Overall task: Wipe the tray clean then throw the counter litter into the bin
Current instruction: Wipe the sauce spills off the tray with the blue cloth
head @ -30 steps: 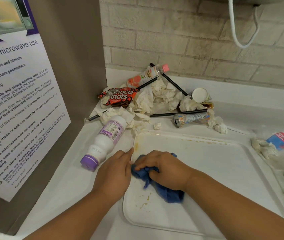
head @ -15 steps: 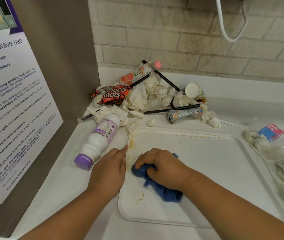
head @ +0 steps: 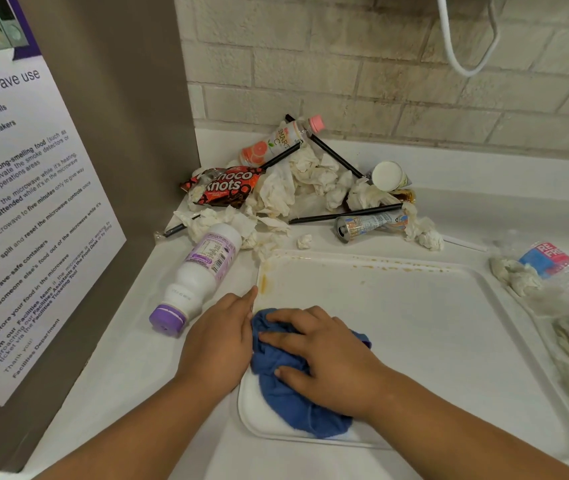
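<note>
Tray [head: 397,327], white and smeared brown along its far rim, lies flat on the counter [head: 109,386] under the right hand [head: 324,358], which presses palm-down with fingers spread on a bunched blue cloth [head: 296,400] at the near-left corner. Left hand [head: 217,337] lies flat, fingers together, against the tray's left edge, touching the cloth. Beyond both hands sits the litter: white bottle [head: 200,275], snack wrapper [head: 224,187], crumpled tissues [head: 296,181], can [head: 369,225].

I stand in a workplace pantry: a microwave-use notice [head: 23,209] from Facilities hangs beside my littered desk [head: 127,358].
</note>
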Motion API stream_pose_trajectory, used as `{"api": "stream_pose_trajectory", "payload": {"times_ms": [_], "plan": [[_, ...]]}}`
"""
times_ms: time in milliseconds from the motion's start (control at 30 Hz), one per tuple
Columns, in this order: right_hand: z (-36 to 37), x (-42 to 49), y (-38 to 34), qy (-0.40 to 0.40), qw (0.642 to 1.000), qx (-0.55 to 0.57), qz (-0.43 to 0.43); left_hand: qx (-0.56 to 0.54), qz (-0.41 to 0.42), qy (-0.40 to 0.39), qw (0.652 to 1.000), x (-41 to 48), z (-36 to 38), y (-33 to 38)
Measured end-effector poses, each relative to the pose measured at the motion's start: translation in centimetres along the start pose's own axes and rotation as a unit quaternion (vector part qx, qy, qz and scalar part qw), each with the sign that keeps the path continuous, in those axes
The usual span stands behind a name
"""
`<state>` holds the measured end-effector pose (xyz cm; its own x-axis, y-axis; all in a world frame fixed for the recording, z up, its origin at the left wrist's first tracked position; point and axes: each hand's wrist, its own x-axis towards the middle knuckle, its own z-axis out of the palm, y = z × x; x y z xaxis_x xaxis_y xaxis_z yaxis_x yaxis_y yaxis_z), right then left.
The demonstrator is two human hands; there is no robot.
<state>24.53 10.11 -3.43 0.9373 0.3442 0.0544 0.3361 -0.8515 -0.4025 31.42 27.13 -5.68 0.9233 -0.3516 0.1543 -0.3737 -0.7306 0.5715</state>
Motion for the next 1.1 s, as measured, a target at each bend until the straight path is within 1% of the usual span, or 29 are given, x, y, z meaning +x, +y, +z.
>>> {"api": "stream_pose_trajectory", "payload": {"times_ms": [67, 167, 300, 433, 533, 600, 667, 733, 800, 833, 1000, 1100], "plan": [[0.3, 1.2, -0.6, 0.026, 0.999, -0.003, 0.022, -0.014, 0.0, -0.006, 1.0, -0.1, 0.0, -0.1], [0.2, 2.9, -1.0, 0.038, 0.996, -0.027, 0.072, -0.016, 0.006, 0.002, 1.0, -0.1, -0.1, 0.0], [0.1, 5.5, 0.0, 0.041, 0.99, -0.052, 0.121, 0.024, 0.015, 0.017, 0.999, 0.0, -0.1, 0.2], [-0.5, 7.7, 1.7, 0.041, 0.986, -0.055, 0.15, 0.026, 0.021, 0.027, 0.999, -0.1, -0.1, 0.2], [-1.4, 8.4, 3.4, 0.06, 0.984, -0.028, 0.168, 0.019, 0.023, 0.033, 0.999, -0.2, -0.1, 0.1], [-2.1, 7.9, 4.0, 0.101, 0.978, 0.009, 0.18, 0.021, 0.023, 0.036, 0.999, -0.3, -0.1, 0.1], [-2.3, 6.6, 3.4, 0.125, 0.978, 0.047, 0.161, 0.024, 0.017, 0.04, 0.999, -0.2, 0.0, 0.2], [-1.6, 5.2, 1.8, 0.101, 0.989, 0.052, 0.091, 0.017, 0.013, 0.036, 0.999, -0.1, -0.1, 0.4], [-0.4, 4.6, 0.8, 0.065, 0.997, 0.009, 0.033, 0.003, 0.014, 0.026, 1.0, -0.1, -0.2, 0.4], [0.0, 4.9, 0.9, 0.061, 0.997, -0.013, 0.034, 0.001, 0.016, 0.025, 1.0, -0.1, -0.2, 0.4], [-1.3, 7.8, 2.7, 0.046, 0.985, -0.087, 0.14, 0.019, 0.017, 0.033, 0.999, -0.1, 0.1, 0.1], [-1.7, 9.0, 2.9, 0.029, 0.979, -0.113, 0.169, 0.02, 0.02, 0.034, 0.999, -0.1, 0.1, 0.1]]}}
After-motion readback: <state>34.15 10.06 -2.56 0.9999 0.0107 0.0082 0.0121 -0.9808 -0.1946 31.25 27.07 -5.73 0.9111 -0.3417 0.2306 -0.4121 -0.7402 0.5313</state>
